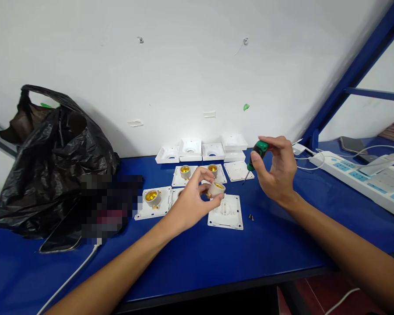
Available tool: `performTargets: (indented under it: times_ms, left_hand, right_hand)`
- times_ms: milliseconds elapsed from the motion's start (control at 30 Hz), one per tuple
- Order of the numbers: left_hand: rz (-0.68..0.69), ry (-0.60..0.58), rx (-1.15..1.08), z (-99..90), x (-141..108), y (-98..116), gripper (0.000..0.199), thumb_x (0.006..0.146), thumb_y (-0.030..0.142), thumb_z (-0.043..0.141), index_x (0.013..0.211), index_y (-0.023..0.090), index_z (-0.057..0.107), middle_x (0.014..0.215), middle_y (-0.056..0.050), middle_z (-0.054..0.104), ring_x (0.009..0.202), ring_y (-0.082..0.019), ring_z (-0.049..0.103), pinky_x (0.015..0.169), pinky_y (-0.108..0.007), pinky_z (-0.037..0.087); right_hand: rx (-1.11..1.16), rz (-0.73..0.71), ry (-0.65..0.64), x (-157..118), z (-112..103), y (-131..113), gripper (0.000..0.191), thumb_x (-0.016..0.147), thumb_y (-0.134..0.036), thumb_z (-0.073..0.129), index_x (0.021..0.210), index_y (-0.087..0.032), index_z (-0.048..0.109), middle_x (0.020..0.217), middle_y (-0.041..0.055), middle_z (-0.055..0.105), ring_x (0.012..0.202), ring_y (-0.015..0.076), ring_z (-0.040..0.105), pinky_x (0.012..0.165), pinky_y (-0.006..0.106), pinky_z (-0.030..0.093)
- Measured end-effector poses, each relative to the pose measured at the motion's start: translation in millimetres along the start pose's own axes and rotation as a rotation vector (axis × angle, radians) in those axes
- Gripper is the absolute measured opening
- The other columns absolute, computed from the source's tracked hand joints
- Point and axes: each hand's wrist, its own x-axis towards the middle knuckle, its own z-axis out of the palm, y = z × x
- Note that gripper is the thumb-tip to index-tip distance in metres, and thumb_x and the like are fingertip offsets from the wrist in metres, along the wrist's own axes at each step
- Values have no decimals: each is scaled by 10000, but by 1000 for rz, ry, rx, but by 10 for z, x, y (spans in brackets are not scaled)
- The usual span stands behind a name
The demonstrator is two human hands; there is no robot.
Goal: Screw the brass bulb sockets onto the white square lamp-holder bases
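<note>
While pinched in the left hand (192,199) just above a white plate (226,212) on the blue worktop (216,258), lamp socket (216,188) tilted, brass mouth showing. Right hand (277,168) closed round green screwdriver (256,154), tip angled down. Two screws (250,216) loose beside plate, likely kept near for reach.

Desk (216,258) is bright blue, same blue as the frame (354,74). Screwdriver (256,154) has a green handle with black bits. Lamp socket (216,189) is off-white with shiny brass-gold inside. Plates (226,213) are plain white, bag (52,162) glossy black, power strip (364,173) white with light-blue sockets.
</note>
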Motion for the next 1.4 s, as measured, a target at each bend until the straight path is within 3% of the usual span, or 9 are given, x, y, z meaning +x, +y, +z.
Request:
performTargets:
  times_ms: [67,233,500,800,967,1233,1400]
  left_hand:
    - [-3,-14,-4,-37,11,-16,348,877,279,739,1093,246,468,1351,-66,557,984,-157,673,946,-399,530]
    - [52,-52,64,-16,19,23,386,877,164,721,1194,255,520,1306,-68,614,1240,-226,627,1056,-433,500]
    - [68,-126,204,73,-33,-32,333,939,229,698,1237,264,552,1262,-55,668,1226,-239,627,1038,-442,505]
    - [16,-265,51,37,-24,-21,278,1008,253,615,1279,286,565,1340,-58,639,1292,-226,584,1114,-439,448]
    - [-5,-256,77,38,-27,3,317,959,243,683,1255,271,574,1250,-43,666,1209,-209,614,1091,-409,454]
    - [-17,-293,212,22,-11,46,289,897,240,745,1167,240,643,1200,-40,679,1034,-215,614,879,-343,497]
    - [1,-369,203,-32,7,29,288,893,211,750,1169,255,682,1173,-19,698,1028,-209,617,826,-317,486]
  right_hand:
    - [13,1,5,2,-1,-13,277,938,-292,667,1212,-306,630,892,5,557,777,190,574,747,413,525]
    - [16,58,15,-4,4,-11,263,939,-353,666,1196,-312,632,890,16,560,770,203,584,721,423,540]
    - [26,41,-6,-10,6,-18,261,940,-315,657,1197,-289,625,927,16,559,789,183,574,732,390,531]
    - [50,38,-15,-1,4,-54,269,945,-290,657,1211,-299,624,919,5,552,788,174,570,744,383,516]
    - [68,31,-12,5,0,-74,280,944,-276,664,1220,-304,629,916,1,547,785,172,568,745,380,510]
    - [109,22,-16,14,-4,-93,310,936,-230,674,1238,-291,636,916,-6,543,797,165,556,751,371,483]
    - [121,29,-20,11,0,-88,322,928,-213,684,1238,-292,643,900,-7,540,799,166,554,757,372,476]
